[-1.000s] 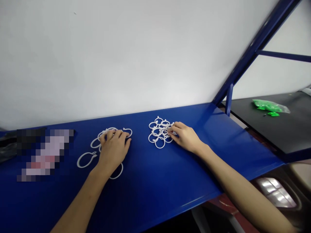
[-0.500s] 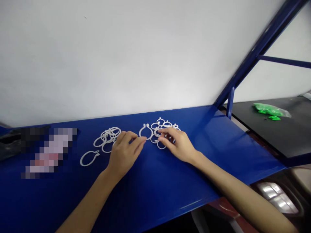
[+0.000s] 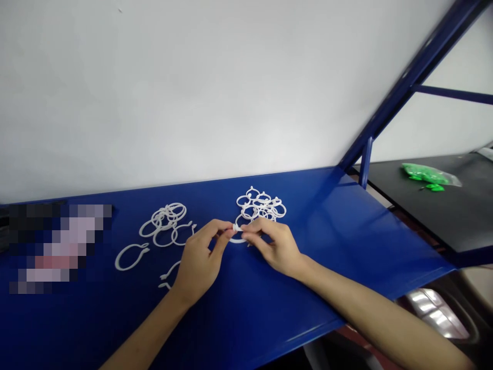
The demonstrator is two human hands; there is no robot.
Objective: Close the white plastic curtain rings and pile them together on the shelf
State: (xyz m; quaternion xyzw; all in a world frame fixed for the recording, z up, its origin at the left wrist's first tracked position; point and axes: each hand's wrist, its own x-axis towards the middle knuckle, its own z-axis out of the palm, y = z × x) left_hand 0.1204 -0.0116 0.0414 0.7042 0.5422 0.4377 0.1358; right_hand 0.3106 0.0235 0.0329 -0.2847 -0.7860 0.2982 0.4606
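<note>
1. White ring (image 3: pixel 236 241): on my feed it sits between the two hands, on the near-edge side of the right-hand ring cluster (image 3: pixel 259 206), well in from the near edge of the blue surface (image 3: pixel 308 288).
2. Left hand (image 3: pixel 202 257): I see thumb and finger nearly together, pinching the ring's small ends.
3. Right hand (image 3: pixel 275 246): its fingertips are also closed up at those ends; which end each pinch holds, I cannot tell.
4. Step in hand: I judge it to be fingertip work joining the ends, since loose rings (image 3: pixel 165 226) toward the left edge include several with ends apart.
5. Next move: to me it calls for even, opposed pressure, keeping the ends aligned; uneven pushing could twist them past each other.
</note>
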